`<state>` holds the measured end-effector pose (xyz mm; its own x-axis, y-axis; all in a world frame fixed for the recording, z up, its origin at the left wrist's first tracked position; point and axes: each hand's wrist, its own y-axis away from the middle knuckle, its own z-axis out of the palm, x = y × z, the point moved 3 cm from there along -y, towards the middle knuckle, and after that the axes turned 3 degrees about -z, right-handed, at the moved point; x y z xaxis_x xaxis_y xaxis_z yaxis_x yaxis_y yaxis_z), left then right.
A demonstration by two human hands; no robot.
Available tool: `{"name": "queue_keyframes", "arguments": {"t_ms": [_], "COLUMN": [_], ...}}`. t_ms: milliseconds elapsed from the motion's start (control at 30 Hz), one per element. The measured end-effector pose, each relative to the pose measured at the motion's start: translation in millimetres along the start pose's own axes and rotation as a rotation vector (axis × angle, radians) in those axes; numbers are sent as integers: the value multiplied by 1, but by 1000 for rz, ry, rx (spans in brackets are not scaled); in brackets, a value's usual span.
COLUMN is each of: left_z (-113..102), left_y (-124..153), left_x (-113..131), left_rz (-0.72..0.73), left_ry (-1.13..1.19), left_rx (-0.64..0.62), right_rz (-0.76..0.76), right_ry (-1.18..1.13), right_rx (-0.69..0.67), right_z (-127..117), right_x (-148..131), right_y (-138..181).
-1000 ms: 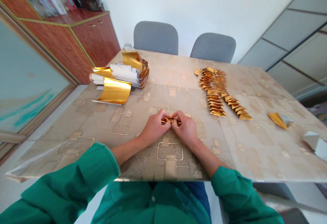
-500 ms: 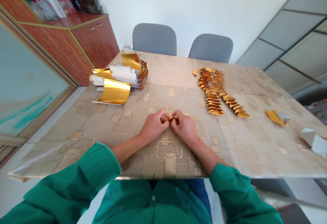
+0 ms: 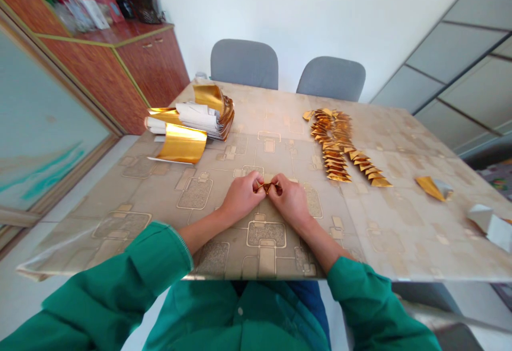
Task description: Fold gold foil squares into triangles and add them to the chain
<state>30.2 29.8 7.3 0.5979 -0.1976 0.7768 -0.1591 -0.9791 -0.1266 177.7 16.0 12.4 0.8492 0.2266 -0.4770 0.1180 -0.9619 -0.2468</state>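
Note:
A small folded piece of gold paper [image 3: 266, 186] is pinched between both hands over the middle of the table [image 3: 224, 143]. My left hand [image 3: 240, 198] grips its left end with curled fingers. Its right end is held by my right hand [image 3: 291, 200], fingertips pressed together, the two hands nearly touching. Most of the piece is hidden by my fingers.
A stack of gold and white paper sheets [image 3: 192, 121] lies at the back left. Two rows of several folded gold triangles [image 3: 340, 145] run along the right centre. A loose gold piece [image 3: 432, 187] and white folded paper [image 3: 488, 220] lie at the right. Two grey chairs [image 3: 245, 64] stand behind.
My hands have drawn closer together, and the gold piece between them looks shorter and more folded. The view shifted slightly.

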Motion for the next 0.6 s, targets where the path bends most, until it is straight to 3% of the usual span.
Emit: {"name": "queue_keyframes", "arguments": {"t_ms": [300, 600], "left_z": [-3, -2], "left_y": [1, 0], "left_x": [-3, 0], "left_rz": [-78, -44], "left_ry": [150, 41], "left_rx": [-62, -31], "right_rz": [-11, -46], "right_ry": [32, 52], "right_rx": [8, -37], "right_z": [-4, -3], "right_x": [1, -2], "right_y": [1, 0]}}
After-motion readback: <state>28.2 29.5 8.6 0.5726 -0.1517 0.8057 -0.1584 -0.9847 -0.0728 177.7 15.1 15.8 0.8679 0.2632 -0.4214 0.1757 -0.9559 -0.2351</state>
